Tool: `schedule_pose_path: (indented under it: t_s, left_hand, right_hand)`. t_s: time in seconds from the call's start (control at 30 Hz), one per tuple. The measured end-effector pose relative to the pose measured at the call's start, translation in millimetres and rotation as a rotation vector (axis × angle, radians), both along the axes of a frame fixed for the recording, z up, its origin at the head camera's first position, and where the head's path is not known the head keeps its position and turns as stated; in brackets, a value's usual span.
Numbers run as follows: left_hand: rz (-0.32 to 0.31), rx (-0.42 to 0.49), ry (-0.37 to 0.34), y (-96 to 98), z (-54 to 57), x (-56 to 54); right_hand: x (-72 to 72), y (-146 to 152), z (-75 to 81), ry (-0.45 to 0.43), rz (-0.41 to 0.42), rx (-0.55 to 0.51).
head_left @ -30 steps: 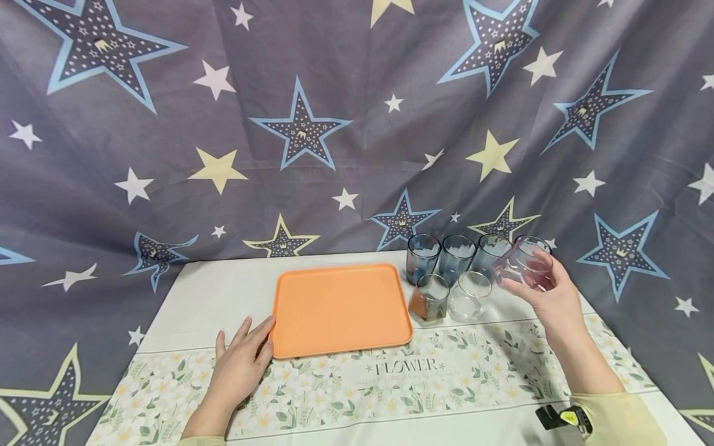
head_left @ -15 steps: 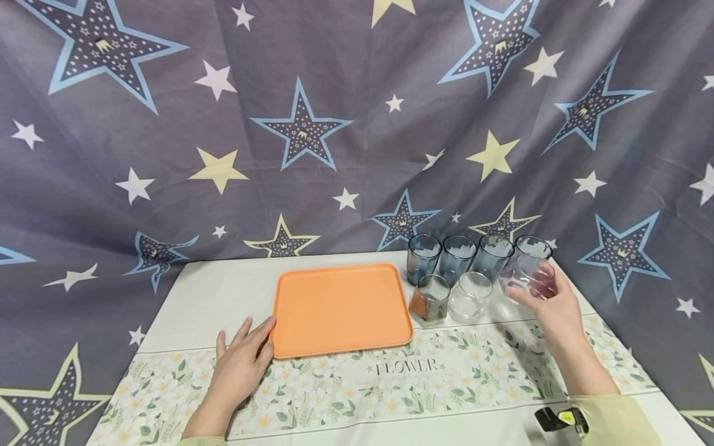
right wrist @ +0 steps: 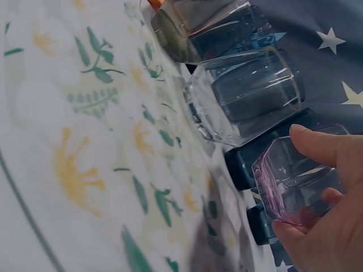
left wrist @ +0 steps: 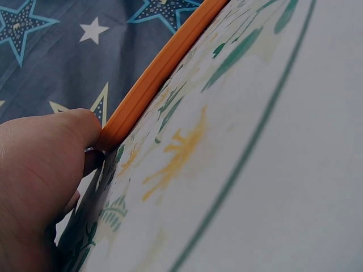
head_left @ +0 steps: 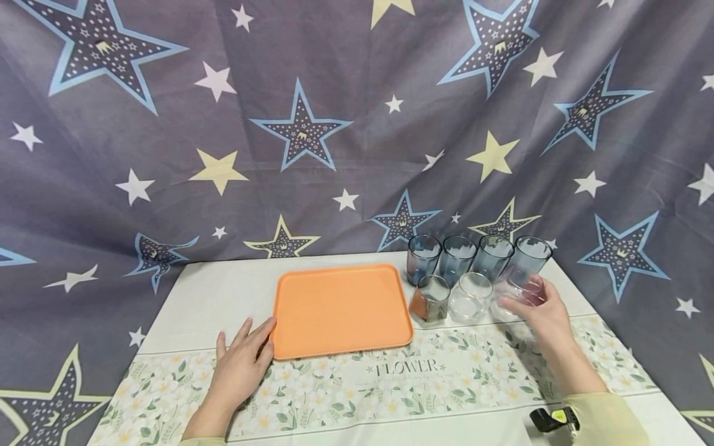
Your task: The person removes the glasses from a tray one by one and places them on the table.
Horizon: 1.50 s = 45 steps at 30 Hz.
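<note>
My right hand (head_left: 543, 313) holds a pink-tinted clear glass (right wrist: 295, 175), thumb on one side and fingers on the other. In the head view it is low at the right end of the front row, in front of a blue glass (head_left: 532, 249); the right wrist view shows its base a little above the cloth. Beside it on the left stand a clear glass (head_left: 470, 303) and a grey-brown glass (head_left: 433, 300). My left hand (head_left: 240, 368) lies with fingers extended, touching the left edge of the orange tray (head_left: 343, 310); the left wrist view shows fingertips at the tray's corner (left wrist: 116, 127).
Several blue glasses, including the leftmost one (head_left: 422, 263), stand in a back row close to the star-patterned curtain (head_left: 334, 124). A floral runner (head_left: 390, 387) crosses the white table (head_left: 223, 285). The tray's right edge is close to the grey-brown glass.
My right hand has lowered the pink-tinted glass and brought it upright from a tilt, towards the front row's right end. The left hand and tray have stayed in place.
</note>
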<state>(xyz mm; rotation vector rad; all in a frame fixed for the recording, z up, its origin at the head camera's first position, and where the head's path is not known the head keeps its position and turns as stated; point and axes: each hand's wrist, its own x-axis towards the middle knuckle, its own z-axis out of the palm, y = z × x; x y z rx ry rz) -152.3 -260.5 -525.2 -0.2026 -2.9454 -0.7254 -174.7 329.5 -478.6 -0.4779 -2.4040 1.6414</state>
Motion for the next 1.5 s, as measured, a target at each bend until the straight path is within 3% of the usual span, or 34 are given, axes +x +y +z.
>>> schedule_pose_path:
  t_s: [0.37,0.87,1.27,1.5]
  left_hand:
    - [0.0,0.007,-0.007,1.4,3.6,0.8]
    - [-0.005,0.008,0.0,-0.1,1.3,-0.7]
    - [-0.005,0.006,0.004,-0.7,-0.4,0.6]
    - [-0.007,0.002,0.002,-1.1,-0.2,-1.0]
  right_hand:
    - [-2.5,-3,-7.4,-0.069,0.024,-0.012]
    - [-4.2,-3,-14.5,-0.096,0.04,-0.026]
    - [-6.8,2,-25.4,-0.072,0.077,-0.002]
    - [-6.0,2,-23.2,-0.067,0.097,0.003]
